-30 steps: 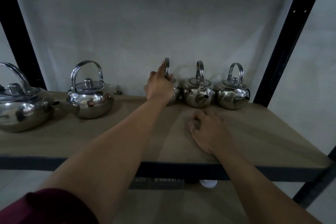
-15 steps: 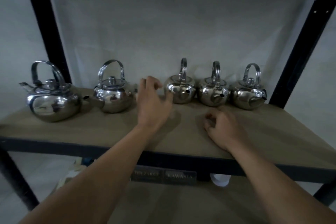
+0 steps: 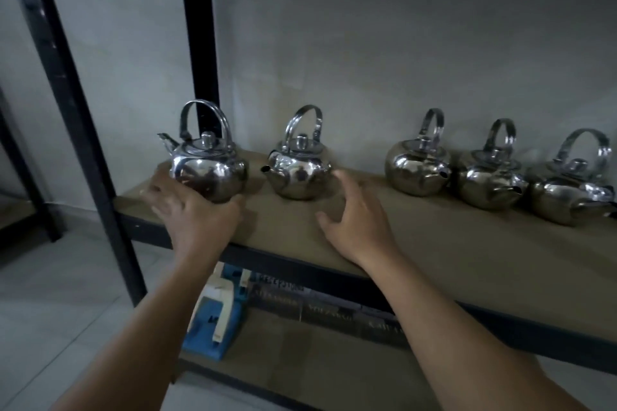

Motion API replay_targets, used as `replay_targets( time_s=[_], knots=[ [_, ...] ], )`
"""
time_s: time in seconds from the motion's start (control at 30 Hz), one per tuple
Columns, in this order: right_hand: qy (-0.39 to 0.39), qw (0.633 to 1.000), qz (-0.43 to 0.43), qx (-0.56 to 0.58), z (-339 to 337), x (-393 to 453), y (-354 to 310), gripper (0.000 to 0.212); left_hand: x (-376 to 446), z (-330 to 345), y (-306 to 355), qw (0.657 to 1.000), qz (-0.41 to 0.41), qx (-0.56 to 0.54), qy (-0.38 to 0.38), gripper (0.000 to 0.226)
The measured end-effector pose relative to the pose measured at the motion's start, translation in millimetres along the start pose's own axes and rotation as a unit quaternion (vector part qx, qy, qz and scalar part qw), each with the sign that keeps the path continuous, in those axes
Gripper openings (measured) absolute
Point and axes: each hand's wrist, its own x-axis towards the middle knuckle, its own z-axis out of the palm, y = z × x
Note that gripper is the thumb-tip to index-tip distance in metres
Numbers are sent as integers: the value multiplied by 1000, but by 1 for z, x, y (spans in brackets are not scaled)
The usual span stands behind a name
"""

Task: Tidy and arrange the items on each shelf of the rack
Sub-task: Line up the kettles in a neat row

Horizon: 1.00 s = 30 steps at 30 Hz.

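Several shiny steel kettles stand in a row on the brown shelf board [image 3: 434,243]. The leftmost kettle [image 3: 208,167] has its spout pointing left and back. My left hand [image 3: 193,213] is spread open against its front, fingers touching the body. The second kettle [image 3: 298,170] has its spout to the left. My right hand [image 3: 357,220] hovers open just right of and in front of it, not touching. Further right sit a third kettle [image 3: 417,165], a fourth kettle [image 3: 489,180] and a fifth kettle [image 3: 571,193], close together.
Black rack posts stand at the front left [image 3: 70,103] and at the back [image 3: 198,27]. A grey wall lies behind the shelf. On the lower shelf sit a blue and white object [image 3: 215,320] and dark labelled boxes [image 3: 334,307]. Tiled floor lies to the left.
My left hand let go of the third kettle's handle and moved left to the leftmost kettle. My right hand lifted off the board and moved left. The view swung left.
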Motion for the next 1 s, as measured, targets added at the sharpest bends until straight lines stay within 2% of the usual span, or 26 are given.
replay_targets(
  time_s=[0.1,0.2,0.27,0.33,0.43,0.57,0.67,0.77,0.87,1.0],
  knots=[
    [30,998,-8,57,22,14,-28,101,25,0,3,999,28,25,3,126],
    [35,998,-2,52,37,25,-44,110,41,-1,4,998,48,35,-11,113],
    [48,999,-2,-12,40,30,-43,104,43,-1,2,997,54,46,-16,105],
    [65,997,5,-27,43,33,-37,93,40,3,4,996,62,67,-4,105],
    [79,997,13,-19,46,36,-33,83,34,10,7,993,81,85,-4,106],
    [95,995,30,20,45,40,-27,76,32,9,5,990,125,68,-13,79],
    [105,994,31,30,42,37,-22,73,32,8,5,990,136,43,-15,74],
    [112,993,32,33,41,34,-19,68,30,10,9,995,100,3,-21,83],
    [119,992,42,28,41,36,-21,66,28,11,13,998,59,-38,-4,105],
    [115,992,47,26,43,33,-24,67,47,2,21,988,-38,-127,-77,147]
  ],
)
